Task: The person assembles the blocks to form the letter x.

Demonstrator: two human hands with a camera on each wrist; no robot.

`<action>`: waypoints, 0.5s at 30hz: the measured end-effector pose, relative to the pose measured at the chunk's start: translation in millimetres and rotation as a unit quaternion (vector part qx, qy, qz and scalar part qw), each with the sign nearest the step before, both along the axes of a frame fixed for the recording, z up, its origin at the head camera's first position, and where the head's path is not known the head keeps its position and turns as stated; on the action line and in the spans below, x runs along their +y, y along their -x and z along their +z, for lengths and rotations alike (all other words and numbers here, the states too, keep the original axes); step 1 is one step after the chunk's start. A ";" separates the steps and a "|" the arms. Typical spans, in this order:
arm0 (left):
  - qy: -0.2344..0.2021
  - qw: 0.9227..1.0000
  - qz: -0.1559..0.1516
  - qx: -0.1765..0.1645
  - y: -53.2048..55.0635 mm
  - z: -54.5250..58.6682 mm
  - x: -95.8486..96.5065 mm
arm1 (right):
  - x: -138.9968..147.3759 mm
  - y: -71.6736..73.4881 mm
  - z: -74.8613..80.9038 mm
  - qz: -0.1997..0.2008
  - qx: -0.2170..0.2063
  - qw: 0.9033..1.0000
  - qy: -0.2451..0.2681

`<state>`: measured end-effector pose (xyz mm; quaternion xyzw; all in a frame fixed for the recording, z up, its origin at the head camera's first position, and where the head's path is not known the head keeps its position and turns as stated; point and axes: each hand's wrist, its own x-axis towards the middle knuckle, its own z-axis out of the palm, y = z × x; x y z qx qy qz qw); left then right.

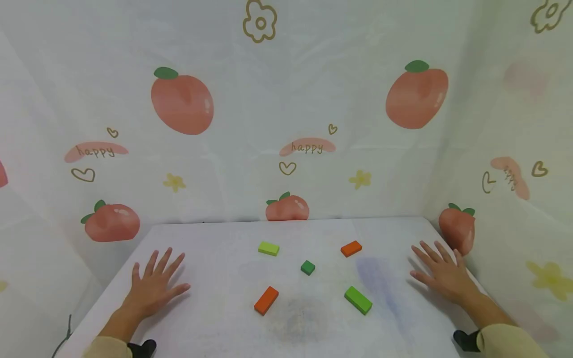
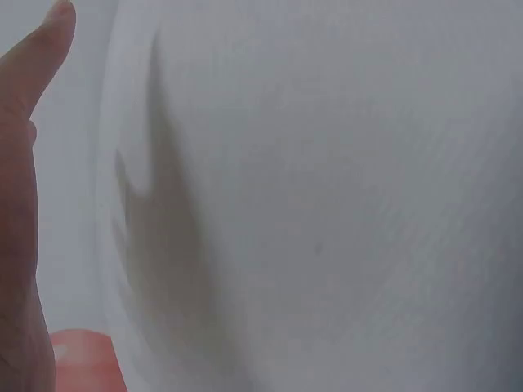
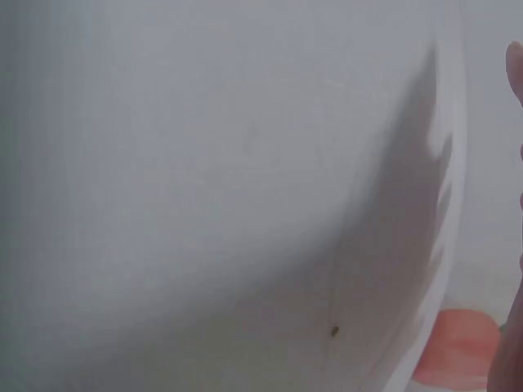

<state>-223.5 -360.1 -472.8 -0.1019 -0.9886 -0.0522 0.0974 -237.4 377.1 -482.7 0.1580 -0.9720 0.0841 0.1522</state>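
My left hand [image 1: 154, 288] is spread at the left side of the white table, fingers straight and holding nothing. On the right side, my right hand [image 1: 444, 276] is likewise spread with nothing in it. Between the hands lie small blocks: a lime block [image 1: 268, 248] at the back, an orange block [image 1: 351, 248] at back right, a dark green cube [image 1: 308, 267] in the middle, a second orange block [image 1: 266, 301] at front left and a green block [image 1: 358, 300] at front right. Both wrist views show only part of each hand and its shadow on the tabletop.
The white tabletop [image 1: 215, 278] has a grey smudge near the front and a bluish stain at right. A white curtain [image 1: 241, 99] printed with fruit and hearts hangs behind it and along the sides. A thin dark cord [image 1: 68, 328] shows at lower left.
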 end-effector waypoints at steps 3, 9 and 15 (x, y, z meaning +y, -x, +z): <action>-0.003 1.000 -0.007 0.007 -0.6 -0.5 4.9 | -3.9 -2.1 -1.4 0.011 0.011 1.000 0.007; -0.012 0.998 -0.043 0.052 -0.8 -1.7 13.9 | -11.7 -4.6 -1.9 0.019 0.021 0.999 0.016; -0.018 0.991 -0.080 0.108 -0.7 -1.0 22.6 | -18.7 -6.8 -6.2 0.023 0.018 0.999 0.032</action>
